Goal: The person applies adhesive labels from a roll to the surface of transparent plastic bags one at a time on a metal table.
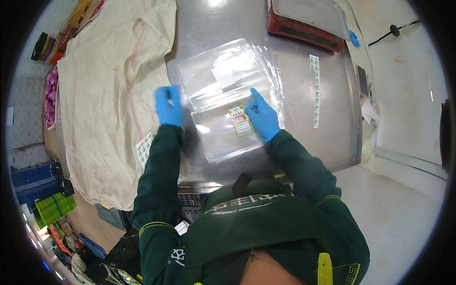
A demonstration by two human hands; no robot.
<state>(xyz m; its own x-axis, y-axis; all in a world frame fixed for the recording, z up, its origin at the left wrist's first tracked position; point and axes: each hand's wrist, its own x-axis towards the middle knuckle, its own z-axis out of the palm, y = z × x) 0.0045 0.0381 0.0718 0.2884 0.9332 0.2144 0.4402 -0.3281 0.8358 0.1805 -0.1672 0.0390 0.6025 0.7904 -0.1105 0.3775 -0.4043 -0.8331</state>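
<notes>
Clear plastic bags (213,142) lie stacked on a steel table (299,117) in front of me, and a green and white printed label (241,121) shows on the top one. My right hand (263,115), in a blue glove, rests at the label's right edge with its index finger extended; whether it pinches anything is unclear. Left of the bags, my left hand (169,106), also gloved in blue, is slightly blurred above the edge of a woven cloth (103,107). Its thumb and fingers are apart, with nothing visible between them.
A red scale (302,32) with a metal pan stands at the table's back right. A strip of small stickers (316,91) lies right of the bags, and a sticker sheet (145,149) lies near my left forearm. Purple net-packed goods (51,96) are at the far left.
</notes>
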